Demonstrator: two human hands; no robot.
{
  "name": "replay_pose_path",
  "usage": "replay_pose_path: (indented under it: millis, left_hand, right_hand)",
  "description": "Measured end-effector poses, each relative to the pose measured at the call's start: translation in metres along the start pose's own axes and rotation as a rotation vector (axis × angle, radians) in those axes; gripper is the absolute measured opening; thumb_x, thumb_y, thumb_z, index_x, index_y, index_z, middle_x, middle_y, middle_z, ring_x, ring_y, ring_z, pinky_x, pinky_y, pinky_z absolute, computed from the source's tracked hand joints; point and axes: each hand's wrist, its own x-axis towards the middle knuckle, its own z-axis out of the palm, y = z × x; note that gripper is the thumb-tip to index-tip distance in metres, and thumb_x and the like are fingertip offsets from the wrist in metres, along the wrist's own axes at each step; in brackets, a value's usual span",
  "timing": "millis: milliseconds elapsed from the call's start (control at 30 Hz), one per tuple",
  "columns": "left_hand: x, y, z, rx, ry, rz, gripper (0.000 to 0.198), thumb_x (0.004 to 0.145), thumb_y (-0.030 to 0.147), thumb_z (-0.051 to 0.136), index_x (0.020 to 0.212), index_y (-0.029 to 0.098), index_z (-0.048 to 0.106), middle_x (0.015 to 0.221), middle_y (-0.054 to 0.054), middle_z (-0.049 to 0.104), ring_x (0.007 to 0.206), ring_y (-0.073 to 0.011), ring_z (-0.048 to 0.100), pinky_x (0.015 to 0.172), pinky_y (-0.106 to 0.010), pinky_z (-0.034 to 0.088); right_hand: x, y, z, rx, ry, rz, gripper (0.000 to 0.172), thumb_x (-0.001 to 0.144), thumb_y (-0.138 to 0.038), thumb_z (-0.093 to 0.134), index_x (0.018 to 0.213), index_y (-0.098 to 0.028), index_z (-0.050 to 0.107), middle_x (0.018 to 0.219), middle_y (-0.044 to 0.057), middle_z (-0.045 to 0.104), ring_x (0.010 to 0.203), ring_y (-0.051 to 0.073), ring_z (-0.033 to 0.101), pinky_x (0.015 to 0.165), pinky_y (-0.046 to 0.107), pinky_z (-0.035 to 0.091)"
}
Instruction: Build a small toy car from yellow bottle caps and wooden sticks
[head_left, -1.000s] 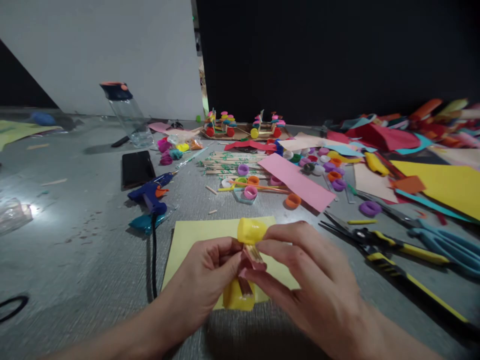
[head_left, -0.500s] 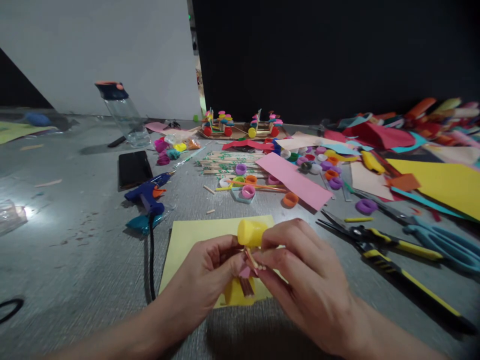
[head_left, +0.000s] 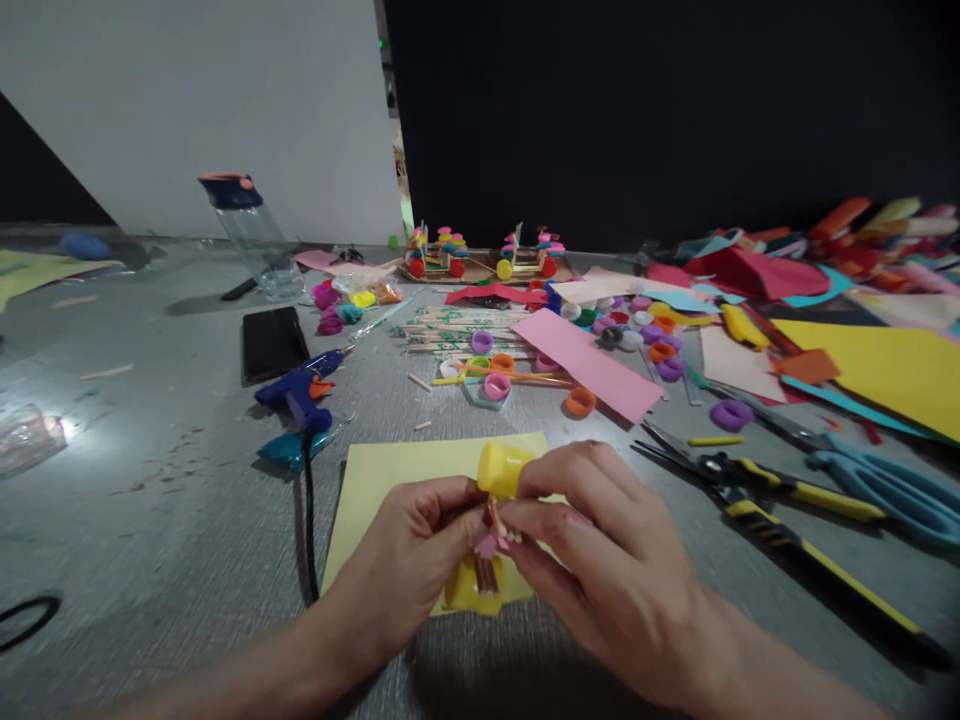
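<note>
Both of my hands hold one small craft piece over a pale yellow paper sheet on the grey table. The piece is a bundle of thin wooden sticks with a yellow bottle cap at its top end, another yellow cap at its bottom end and a bit of pink in the middle. My left hand pinches the sticks from the left. My right hand grips them from the right, fingers curled close under the top cap.
A blue glue gun with a black cord lies left of the sheet, a black phone behind it. Yellow-handled cutters and blue scissors lie at the right. Coloured caps, sticks, a pink strip and paper scraps crowd the back.
The craft piece has been turned slightly between the fingers; the top yellow cap now shows its side rather than its open face. Both hands stay in the same place.
</note>
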Motion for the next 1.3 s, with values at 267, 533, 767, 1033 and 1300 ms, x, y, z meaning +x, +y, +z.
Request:
replay_pose_path:
  millis: [267, 533, 767, 1033, 1300]
  left_hand:
    - [0.002, 0.005, 0.002, 0.008, -0.006, 0.034, 0.025, 0.084, 0.033, 0.064, 0.069, 0.014, 0.06, 0.063, 0.003, 0.054, 0.055, -0.0067, 0.047, 0.051, -0.016, 0.037]
    - [0.006, 0.001, -0.01, 0.009, -0.038, -0.011, 0.021, 0.079, 0.031, 0.069, 0.068, 0.013, 0.065, 0.058, 0.0, 0.063, 0.047, -0.0089, 0.052, 0.042, -0.017, 0.033]
    - [0.005, 0.007, -0.013, -0.143, 0.009, -0.021, 0.035, 0.075, 0.042, 0.079, 0.064, 0.013, 0.065, 0.073, -0.005, 0.072, 0.061, -0.0113, 0.064, 0.056, -0.019, 0.044]
    - [0.007, 0.018, -0.037, -0.277, 0.125, 0.014, 0.028, 0.083, 0.039, 0.075, 0.092, 0.013, 0.073, 0.091, -0.011, 0.079, 0.085, -0.02, 0.075, 0.085, -0.032, 0.054]
    - [0.003, 0.042, -0.041, -0.29, 0.234, 0.25, 0.039, 0.074, 0.042, 0.083, 0.059, 0.012, 0.064, 0.081, -0.012, 0.079, 0.075, -0.024, 0.077, 0.076, -0.035, 0.059]
  right_hand:
    - [-0.002, -0.001, 0.003, -0.033, 0.021, -0.047, 0.01, 0.089, -0.001, 0.061, 0.089, -0.012, 0.063, 0.094, 0.009, 0.063, 0.084, 0.021, 0.054, 0.069, 0.038, 0.044]
    - [-0.001, -0.002, 0.006, -0.055, 0.029, -0.066, 0.01, 0.09, -0.002, 0.061, 0.089, -0.012, 0.062, 0.094, 0.01, 0.062, 0.087, 0.022, 0.054, 0.07, 0.039, 0.045]
    - [0.006, -0.001, -0.002, 0.073, 0.08, 0.113, 0.015, 0.095, -0.019, 0.063, 0.11, -0.017, 0.063, 0.109, 0.01, 0.063, 0.099, 0.023, 0.058, 0.083, 0.04, 0.048]
    - [0.033, 0.043, -0.019, 0.276, 0.133, 0.573, 0.028, 0.098, -0.044, 0.055, 0.1, -0.019, 0.067, 0.09, 0.005, 0.067, 0.077, 0.019, 0.062, 0.067, 0.033, 0.049]
    - [0.06, 0.069, 0.013, 0.291, -0.199, 0.6, 0.034, 0.098, -0.045, 0.056, 0.084, -0.016, 0.067, 0.074, 0.001, 0.064, 0.065, 0.015, 0.059, 0.06, 0.028, 0.048]
